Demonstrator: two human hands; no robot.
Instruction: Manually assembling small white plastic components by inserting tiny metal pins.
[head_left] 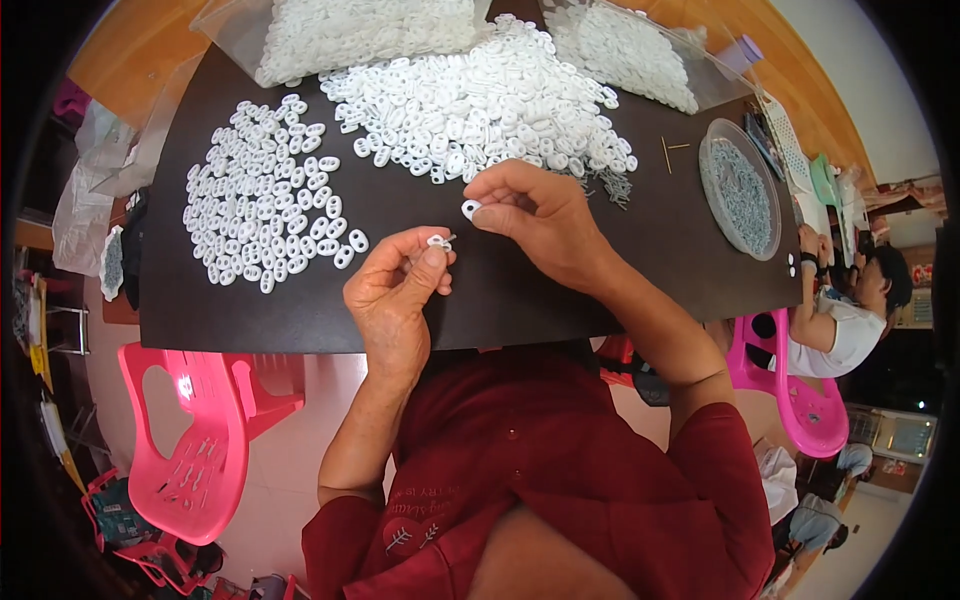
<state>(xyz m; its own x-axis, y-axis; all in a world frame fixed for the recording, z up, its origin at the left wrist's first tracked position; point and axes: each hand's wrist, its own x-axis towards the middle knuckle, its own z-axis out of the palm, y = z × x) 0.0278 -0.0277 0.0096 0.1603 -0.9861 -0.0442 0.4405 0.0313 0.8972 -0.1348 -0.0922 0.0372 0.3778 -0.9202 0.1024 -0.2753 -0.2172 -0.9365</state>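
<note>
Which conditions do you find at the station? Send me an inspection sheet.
Surface: dark table, partly covered.
Job's things: large heap of white two-holed pieces; looser spread at left; round clear dish of grey pins at right.
Clutter: loose pin pile by the heap; thin brass-coloured sticks near the dish.
Grips: left grip pinches a white piece, apparently with a metal bit; right grip pinches another piece; the two are apart.
Cables: nothing seen.
Surroundings: pink chair at lower left; co-worker at right.
</note>
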